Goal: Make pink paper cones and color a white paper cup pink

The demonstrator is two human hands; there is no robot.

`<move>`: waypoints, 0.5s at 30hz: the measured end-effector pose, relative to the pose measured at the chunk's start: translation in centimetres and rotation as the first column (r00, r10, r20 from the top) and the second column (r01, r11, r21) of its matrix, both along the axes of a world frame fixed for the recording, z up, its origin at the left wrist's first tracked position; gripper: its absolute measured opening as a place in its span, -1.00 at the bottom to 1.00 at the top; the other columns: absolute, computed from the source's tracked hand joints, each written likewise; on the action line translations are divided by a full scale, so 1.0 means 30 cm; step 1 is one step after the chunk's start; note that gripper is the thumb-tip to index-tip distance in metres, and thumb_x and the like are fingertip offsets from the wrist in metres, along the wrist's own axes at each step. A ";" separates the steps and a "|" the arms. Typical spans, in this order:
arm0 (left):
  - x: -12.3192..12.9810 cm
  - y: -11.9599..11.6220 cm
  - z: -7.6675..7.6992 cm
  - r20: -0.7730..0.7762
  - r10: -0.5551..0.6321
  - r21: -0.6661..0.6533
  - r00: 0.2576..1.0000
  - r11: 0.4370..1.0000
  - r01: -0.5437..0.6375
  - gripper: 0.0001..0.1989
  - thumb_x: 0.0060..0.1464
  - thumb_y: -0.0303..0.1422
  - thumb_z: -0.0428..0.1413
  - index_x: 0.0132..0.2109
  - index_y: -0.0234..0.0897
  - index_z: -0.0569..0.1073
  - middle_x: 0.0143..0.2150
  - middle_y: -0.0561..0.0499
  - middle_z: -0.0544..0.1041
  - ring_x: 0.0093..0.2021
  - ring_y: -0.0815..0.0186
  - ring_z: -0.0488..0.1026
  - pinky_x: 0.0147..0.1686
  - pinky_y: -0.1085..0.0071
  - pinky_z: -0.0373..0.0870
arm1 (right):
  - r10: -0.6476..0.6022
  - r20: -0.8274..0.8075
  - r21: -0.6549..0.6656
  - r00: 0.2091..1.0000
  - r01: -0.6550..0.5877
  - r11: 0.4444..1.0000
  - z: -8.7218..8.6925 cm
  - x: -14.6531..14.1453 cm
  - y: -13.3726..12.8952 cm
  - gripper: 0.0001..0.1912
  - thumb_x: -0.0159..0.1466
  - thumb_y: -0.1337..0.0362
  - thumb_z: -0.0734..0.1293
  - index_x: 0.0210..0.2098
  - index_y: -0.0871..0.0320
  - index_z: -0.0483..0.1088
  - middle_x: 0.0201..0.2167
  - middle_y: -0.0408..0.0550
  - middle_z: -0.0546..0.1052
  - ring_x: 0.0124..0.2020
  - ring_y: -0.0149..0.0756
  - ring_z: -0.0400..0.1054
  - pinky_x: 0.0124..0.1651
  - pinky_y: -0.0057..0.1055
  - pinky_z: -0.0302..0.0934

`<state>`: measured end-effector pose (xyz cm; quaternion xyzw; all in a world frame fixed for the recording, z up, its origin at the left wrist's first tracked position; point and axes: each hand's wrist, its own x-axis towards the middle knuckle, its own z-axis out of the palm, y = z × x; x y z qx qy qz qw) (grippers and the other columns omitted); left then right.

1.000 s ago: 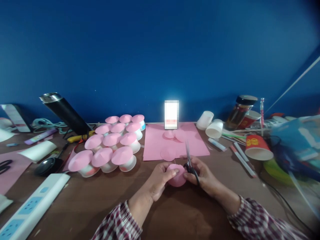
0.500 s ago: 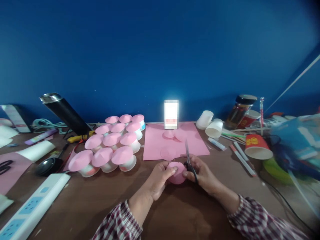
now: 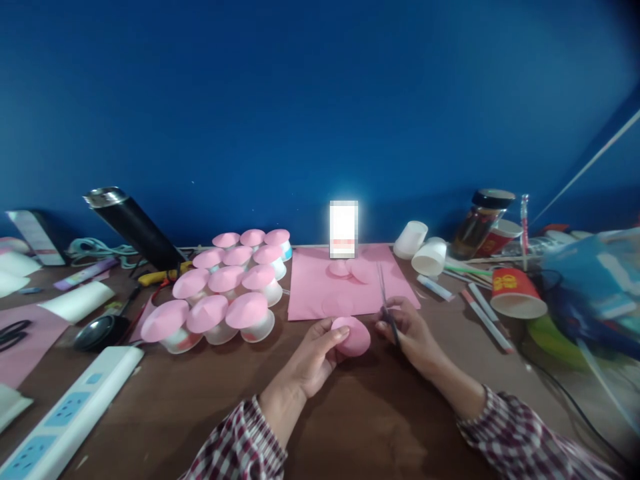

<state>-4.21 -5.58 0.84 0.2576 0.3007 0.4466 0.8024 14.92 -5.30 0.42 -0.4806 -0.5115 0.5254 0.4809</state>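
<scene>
The left hand pinches a pink paper circle above the desk, while the right hand grips scissors just beside it.

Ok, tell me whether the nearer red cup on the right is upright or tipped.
Tipped: the red cup lies on its side, its pale open mouth facing the camera.

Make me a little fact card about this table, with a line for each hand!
Left hand: holds a pink paper circle
Right hand: holds scissors, apart from the circle
To the left: twelve pink cones, cups showing under several
Beyond the hands: pink sheet with round pink pieces on it
To the right: red cup on its side
</scene>
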 end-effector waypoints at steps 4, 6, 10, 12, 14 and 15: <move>-0.008 -0.009 0.004 0.022 -0.056 0.049 0.998 0.997 0.055 -0.86 -0.06 -0.37 0.24 -0.33 -0.35 0.50 -0.41 -0.01 0.48 -0.38 0.38 0.40 -0.27 0.43 0.33 | 0.020 -0.028 -0.030 0.999 -0.021 0.999 -0.015 0.007 -0.001 -0.54 -0.01 0.10 0.49 -0.25 0.12 0.24 -0.55 -0.18 0.47 -0.58 -0.40 0.34 -0.54 -0.49 0.21; -0.013 -0.016 0.005 -0.006 -0.141 0.085 0.990 0.986 0.141 -0.85 -0.07 -0.34 0.25 -0.35 -0.35 0.49 -0.41 -0.02 0.48 -0.38 0.36 0.41 -0.29 0.43 0.31 | -0.014 -0.008 -0.013 1.000 0.014 1.000 -0.012 0.009 0.001 -0.53 -0.07 0.11 0.52 -0.29 0.12 0.28 -0.53 -0.13 0.50 -0.54 -0.33 0.39 -0.50 -0.43 0.29; -0.016 -0.035 0.011 -0.142 -0.356 0.171 0.924 0.910 0.377 -0.79 -0.15 -0.29 0.28 -0.39 -0.35 0.50 -0.34 -0.09 0.52 -0.31 0.28 0.44 -0.24 0.40 0.29 | -0.049 0.131 0.068 0.990 0.040 0.997 0.003 0.018 0.016 -0.59 -0.06 0.14 0.50 -0.28 0.14 0.36 -0.44 -0.06 0.54 -0.40 -0.23 0.45 -0.36 -0.34 0.35; -0.016 -0.040 0.018 -0.237 -0.423 0.197 0.875 0.860 0.470 -0.79 -0.13 -0.28 0.26 -0.36 -0.35 0.53 -0.29 -0.12 0.54 -0.25 0.24 0.44 -0.20 0.39 0.28 | -0.056 0.221 0.126 0.974 0.028 0.992 0.006 0.021 0.019 -0.60 -0.04 0.16 0.49 -0.25 0.15 0.39 -0.35 -0.04 0.54 -0.34 -0.21 0.45 -0.32 -0.34 0.34; -0.016 -0.041 0.026 -0.317 -0.445 0.208 0.837 0.829 0.520 -0.80 -0.10 -0.28 0.25 -0.33 -0.33 0.56 -0.27 -0.11 0.55 -0.25 0.24 0.44 -0.21 0.40 0.27 | -0.090 0.298 0.166 0.950 0.042 0.985 0.002 0.023 0.017 -0.62 0.01 0.16 0.47 -0.22 0.15 0.40 -0.32 -0.02 0.54 -0.33 -0.21 0.45 -0.33 -0.37 0.32; -0.017 -0.041 0.030 -0.344 -0.447 0.211 0.826 0.820 0.532 -0.80 -0.09 -0.28 0.24 -0.32 -0.32 0.56 -0.27 -0.11 0.55 -0.25 0.25 0.43 -0.23 0.41 0.26 | -0.109 0.329 0.168 0.938 0.055 0.984 -0.002 0.026 0.016 -0.64 0.04 0.16 0.45 -0.20 0.15 0.39 -0.36 -0.03 0.55 -0.36 -0.21 0.44 -0.36 -0.38 0.30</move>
